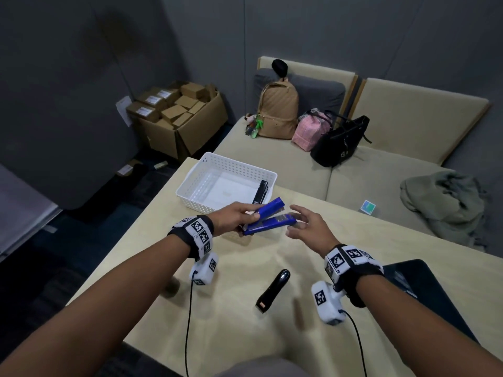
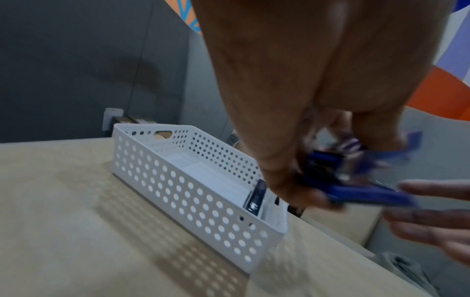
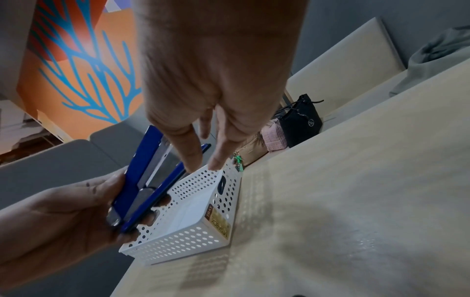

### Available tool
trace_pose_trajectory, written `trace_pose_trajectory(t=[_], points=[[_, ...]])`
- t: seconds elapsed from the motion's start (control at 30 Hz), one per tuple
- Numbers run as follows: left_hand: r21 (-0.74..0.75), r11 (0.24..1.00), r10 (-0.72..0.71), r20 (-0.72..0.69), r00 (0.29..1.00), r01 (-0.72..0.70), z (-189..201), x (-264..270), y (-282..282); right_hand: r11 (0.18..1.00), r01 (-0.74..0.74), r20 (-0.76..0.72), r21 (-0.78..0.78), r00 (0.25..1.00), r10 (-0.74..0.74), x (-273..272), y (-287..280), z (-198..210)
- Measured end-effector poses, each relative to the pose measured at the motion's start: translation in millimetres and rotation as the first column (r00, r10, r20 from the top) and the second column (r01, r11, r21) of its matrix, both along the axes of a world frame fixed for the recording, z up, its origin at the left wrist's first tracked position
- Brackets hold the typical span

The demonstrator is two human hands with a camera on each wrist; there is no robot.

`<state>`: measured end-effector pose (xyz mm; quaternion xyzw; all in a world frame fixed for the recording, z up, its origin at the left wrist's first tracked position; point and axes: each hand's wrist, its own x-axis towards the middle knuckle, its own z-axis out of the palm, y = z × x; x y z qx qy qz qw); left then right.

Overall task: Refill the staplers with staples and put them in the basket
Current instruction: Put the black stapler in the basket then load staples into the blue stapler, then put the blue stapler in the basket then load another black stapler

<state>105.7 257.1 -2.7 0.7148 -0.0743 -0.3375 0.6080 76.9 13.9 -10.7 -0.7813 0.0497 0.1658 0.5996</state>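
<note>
My left hand (image 1: 239, 216) grips a blue stapler (image 1: 268, 217) by its hinge end, lifted above the table, its top arm swung up so the metal channel shows (image 3: 150, 160). My right hand (image 1: 302, 221) hovers just right of the stapler's front end, fingers straight and spread, holding nothing. The white perforated basket (image 1: 190, 183) stands behind the hands with a black stapler (image 1: 260, 193) leaning in its near right corner. Another black stapler (image 1: 273, 291) lies on the table between my wrists. In the left wrist view the blue stapler (image 2: 361, 191) is blurred.
A dark tablet-like slab (image 1: 424, 292) lies at the table's right edge. A small teal and white box (image 1: 368, 207) sits on the beige bench beyond the table, with bags (image 1: 313, 126) and a grey-green garment (image 1: 446, 205). Cardboard boxes (image 1: 177, 115) are on the floor, back left.
</note>
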Motion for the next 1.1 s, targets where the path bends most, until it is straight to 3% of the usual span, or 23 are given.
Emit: trace_pose_trajectory(t=[0.07,0.13,0.23,0.33,0.57,0.87,1.0,1.1], points=[[0.071,0.988,0.128,0.099,0.987,-0.135,-1,13,4,1.0,0.015,0.015,-0.018,1.0,-0.015,3,2,-1],[0.162,0.928,0.292,0.248,0.924,-0.337,-7,27,6,0.995,-0.004,0.02,-0.102,1.0,0.006,3,1,-4],[0.393,0.723,0.395,0.439,0.807,-0.568,-20,47,9,0.981,-0.047,-0.025,-0.186,0.999,0.043,-1,-3,-12],[0.513,0.611,0.433,0.421,0.797,-0.603,-27,62,8,0.965,-0.113,-0.061,-0.237,0.993,0.101,-5,-5,-20],[0.596,0.664,0.387,0.243,0.89,-0.451,-51,99,-13,0.921,-0.262,-0.14,-0.29,0.963,0.23,-10,-8,-42],[0.692,0.613,0.315,0.229,0.921,-0.382,-86,122,-39,0.876,-0.351,-0.215,-0.33,0.932,0.292,-22,-25,-69],[0.604,0.634,0.405,0.271,0.873,-0.482,-77,113,-53,0.842,-0.386,-0.228,-0.377,0.92,0.32,-21,-34,-67],[0.503,0.588,0.338,0.558,0.758,-0.633,-60,85,-68,0.808,-0.412,-0.226,-0.421,0.91,0.347,-27,-38,-65]])
